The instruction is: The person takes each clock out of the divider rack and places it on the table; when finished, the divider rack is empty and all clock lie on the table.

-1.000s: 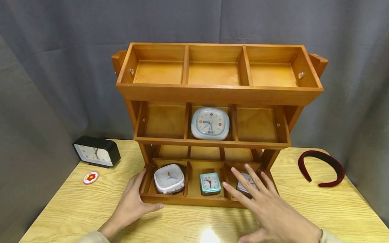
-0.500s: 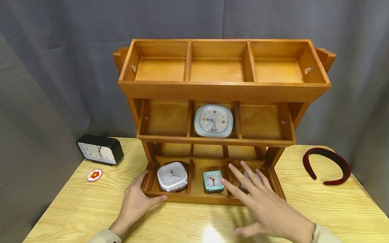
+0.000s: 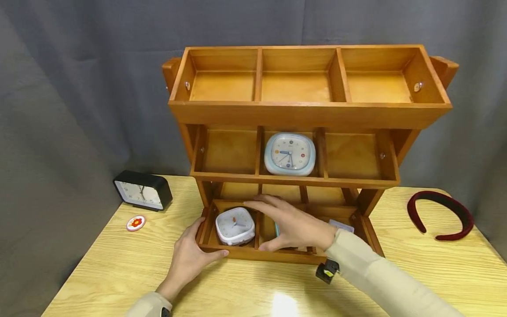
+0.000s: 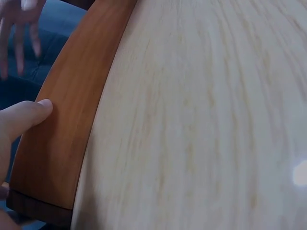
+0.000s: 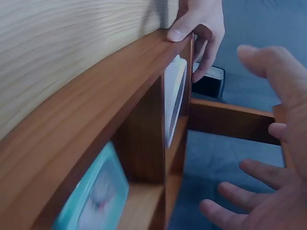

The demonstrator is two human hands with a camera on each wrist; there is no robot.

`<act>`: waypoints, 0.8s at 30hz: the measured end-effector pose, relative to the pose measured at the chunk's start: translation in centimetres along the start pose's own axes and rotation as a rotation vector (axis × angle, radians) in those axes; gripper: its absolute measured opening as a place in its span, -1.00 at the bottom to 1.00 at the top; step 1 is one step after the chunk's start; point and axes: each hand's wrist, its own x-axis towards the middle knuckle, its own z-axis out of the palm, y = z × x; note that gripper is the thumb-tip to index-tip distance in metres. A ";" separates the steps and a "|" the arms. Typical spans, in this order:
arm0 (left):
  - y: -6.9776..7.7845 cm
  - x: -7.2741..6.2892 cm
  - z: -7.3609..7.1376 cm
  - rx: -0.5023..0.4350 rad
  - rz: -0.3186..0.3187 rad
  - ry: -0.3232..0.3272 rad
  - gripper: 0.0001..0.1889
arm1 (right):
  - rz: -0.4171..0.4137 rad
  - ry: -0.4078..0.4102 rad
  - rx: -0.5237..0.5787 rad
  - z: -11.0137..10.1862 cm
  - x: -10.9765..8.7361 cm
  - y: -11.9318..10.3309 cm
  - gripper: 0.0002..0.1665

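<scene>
My left hand (image 3: 189, 259) holds the left front corner of a three-tier wooden organizer (image 3: 309, 114). Its thumb presses the front board, while the fingers lie along the left side. Over the bottom tray's middle compartment hovers my right hand (image 3: 295, 223), its fingers spread and holding nothing. That hand mostly hides a small teal alarm clock (image 5: 98, 191) in the head view. To its left, a white alarm clock (image 3: 234, 226) leans in the left compartment. A pale lavender clock (image 3: 341, 226) shows partly in the right one. On the middle tier stands a light-blue alarm clock (image 3: 290, 154).
A black desk clock (image 3: 143, 190) and a round flower badge (image 3: 136, 223) are on the table at left. A dark red headband (image 3: 455, 207) lies at right. Grey curtains (image 3: 119, 88) hang behind and beside the table.
My right hand has moved left and inward, from over the right compartment to over the middle one, uncovering part of the lavender clock. The left hand stays at the corner; the head view has shifted.
</scene>
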 end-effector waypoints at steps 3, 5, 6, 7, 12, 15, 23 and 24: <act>0.1 0.0 0.3 -0.006 -0.003 0.010 0.12 | -0.029 -0.028 0.048 1.2 2.5 0.6 0.06; 0.3 0.0 0.6 -0.011 0.001 0.010 0.12 | -0.026 -0.042 0.083 2.1 3.6 1.1 0.03; 0.3 0.0 0.7 -0.012 0.003 0.005 0.12 | -0.023 -0.051 0.095 2.5 4.0 1.3 0.02; 0.4 0.0 0.9 -0.016 0.005 -0.002 0.13 | -0.011 -0.063 0.100 2.9 4.3 1.5 0.01; 0.5 -0.1 1.3 -0.022 0.003 -0.027 0.13 | 0.026 -0.133 0.073 4.7 5.6 2.0 0.00; 0.4 -0.2 1.0 -0.016 0.004 -0.010 0.12 | 0.004 -0.171 -0.012 5.3 6.6 1.8 -0.02; 0.0 0.0 0.0 -0.011 0.025 -0.004 0.12 | -0.011 -0.191 -0.161 6.0 8.2 1.3 -0.07; 0.0 0.0 -0.1 -0.011 0.024 -0.006 0.12 | -0.014 -0.188 -0.163 6.1 8.3 1.3 -0.07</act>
